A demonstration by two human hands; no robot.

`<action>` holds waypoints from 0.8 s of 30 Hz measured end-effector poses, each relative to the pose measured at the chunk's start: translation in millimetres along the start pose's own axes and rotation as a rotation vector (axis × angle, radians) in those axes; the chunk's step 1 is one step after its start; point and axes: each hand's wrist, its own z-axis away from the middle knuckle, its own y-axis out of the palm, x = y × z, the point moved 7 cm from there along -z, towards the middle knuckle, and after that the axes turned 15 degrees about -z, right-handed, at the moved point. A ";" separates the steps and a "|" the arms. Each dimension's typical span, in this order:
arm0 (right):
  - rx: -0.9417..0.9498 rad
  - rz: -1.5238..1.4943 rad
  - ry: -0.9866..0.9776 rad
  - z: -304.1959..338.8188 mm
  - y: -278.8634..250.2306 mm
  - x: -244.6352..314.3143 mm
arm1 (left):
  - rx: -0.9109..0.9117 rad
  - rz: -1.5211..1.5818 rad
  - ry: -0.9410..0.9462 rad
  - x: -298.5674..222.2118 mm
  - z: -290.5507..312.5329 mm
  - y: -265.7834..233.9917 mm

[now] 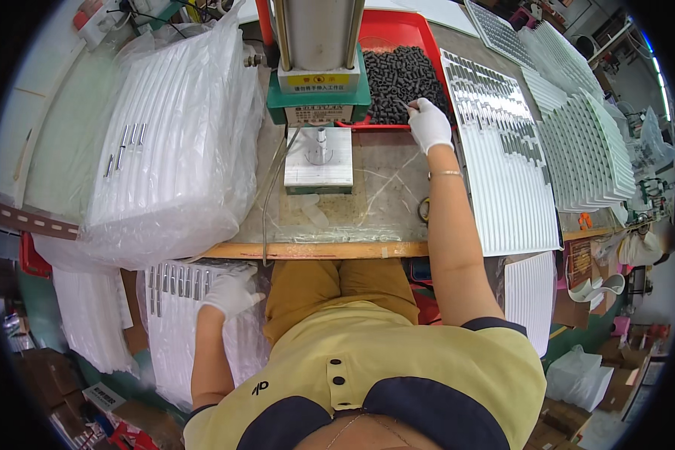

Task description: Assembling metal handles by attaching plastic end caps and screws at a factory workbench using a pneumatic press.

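Upper right of centre, right hand [431, 127]: my fingertips seem clamped on a small piece [404, 104] above black cylinders [401, 75].
Pinch: best light, one piece only.
Lower left, left hand [232, 292]: near silver tubes [178, 280], fingertips unclear; I cannot tell.

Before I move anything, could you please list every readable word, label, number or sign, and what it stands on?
Yellow symbol-bearing strip on the green metal press: wording not copied.
White rectangular label beneath: print too small.
Yellow navy-trimmed shirt: dark letters, not copied.
White printed panel, lower left: blurred.
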 end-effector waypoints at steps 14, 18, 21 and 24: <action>0.159 0.214 -0.243 -31.7 15.8 1.1 | -0.896 0.103 -0.521 153.1 11.1 -264.0; 0.068 -0.068 -0.226 11.7 -3.9 17.9 | -0.532 0.066 -0.622 180.9 -27.7 -263.0; 0.071 -0.332 -0.172 57.9 -26.3 32.1 | -0.446 0.030 -0.579 170.1 -43.7 -263.6; 0.053 -0.323 -0.233 99.7 -55.3 56.9 | -0.434 -0.032 -0.581 175.3 -61.5 -264.6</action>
